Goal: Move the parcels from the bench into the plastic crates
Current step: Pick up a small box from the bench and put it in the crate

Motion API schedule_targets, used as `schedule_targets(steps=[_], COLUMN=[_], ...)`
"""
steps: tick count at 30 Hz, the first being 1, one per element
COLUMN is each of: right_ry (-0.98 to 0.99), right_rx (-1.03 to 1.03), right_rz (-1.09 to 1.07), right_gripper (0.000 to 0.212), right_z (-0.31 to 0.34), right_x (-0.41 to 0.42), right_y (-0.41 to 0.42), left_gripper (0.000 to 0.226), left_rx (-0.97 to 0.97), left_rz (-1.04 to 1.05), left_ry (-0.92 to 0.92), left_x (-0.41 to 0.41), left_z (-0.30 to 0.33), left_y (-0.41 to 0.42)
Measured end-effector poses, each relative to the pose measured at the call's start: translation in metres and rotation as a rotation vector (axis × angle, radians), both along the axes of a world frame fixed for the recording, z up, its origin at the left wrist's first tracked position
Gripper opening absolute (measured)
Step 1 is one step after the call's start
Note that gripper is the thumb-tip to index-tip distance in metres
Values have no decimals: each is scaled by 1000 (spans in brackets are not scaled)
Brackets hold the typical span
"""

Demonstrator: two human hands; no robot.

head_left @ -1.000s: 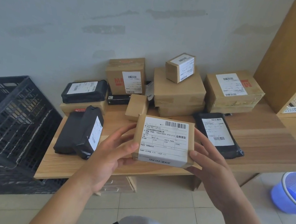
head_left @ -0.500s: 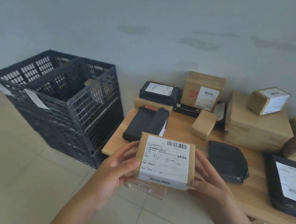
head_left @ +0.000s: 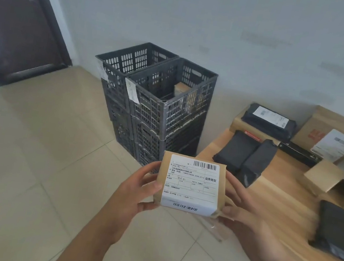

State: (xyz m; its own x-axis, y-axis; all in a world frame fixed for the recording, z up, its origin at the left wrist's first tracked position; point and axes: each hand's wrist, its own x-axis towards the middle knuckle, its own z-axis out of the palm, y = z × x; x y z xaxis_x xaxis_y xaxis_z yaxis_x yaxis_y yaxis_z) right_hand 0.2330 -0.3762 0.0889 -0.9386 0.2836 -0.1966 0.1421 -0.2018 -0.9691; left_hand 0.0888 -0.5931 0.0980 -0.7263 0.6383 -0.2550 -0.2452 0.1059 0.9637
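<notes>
Small brown parcel (head_left: 190, 184) held up in front of the chest, white label facing the camera, above the floor tiles and off the left end of the bench (head_left: 285, 207). Left hand (head_left: 134, 188) curled round the parcel's left edge, thumb on the front face; right hand (head_left: 249, 221) wrapped round the right edge and underside, fingers partly blurred. Two stacks of dark plastic crates (head_left: 160, 97) against the wall just left of the bench, the top right crate (head_left: 172, 94) already holding at least one brown parcel (head_left: 181, 88) near its back wall. Likely step: carrying the parcel across to a crate. Best done by keeping both grips firm on opposite edges, bringing the parcel over the chosen crate's open top, clearing the rim, then lowering it flat onto free floor space beside the one inside rather than dropping it from height. Worth keeping the label upward for later reading. Plenty left on the bench: black bags (head_left: 244, 158), a labelled black bag (head_left: 269, 121), cardboard boxes (head_left: 332, 137).
</notes>
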Motion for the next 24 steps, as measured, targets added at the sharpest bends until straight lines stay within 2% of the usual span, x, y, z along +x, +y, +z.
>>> schedule_targets(steps=[5,8,14,17,24], right_ry=[40,42,-12,-43,-76], right_rx=[2,5,12,22,-20], right_rz=[15,12,27,55,162], right_gripper=[71,70,73,72,80], right_z=[-1,-6,-15,-18,-41], right_x=[-29,-42,-66,-84,-190], right_y=[-40,-61,-83,-80,-78], left_gripper=[46,38,36,42,39], left_rx=[19,22,42,43,10], left_rz=[33,33,52,61,209], left_ry=[-3,-9,-57,-77,-99], left_x=[-19,-31,-57,-72,-143], left_z=[-2,-8,-24,-32,-48], left_y=[-44,-65,-90,-94,-105])
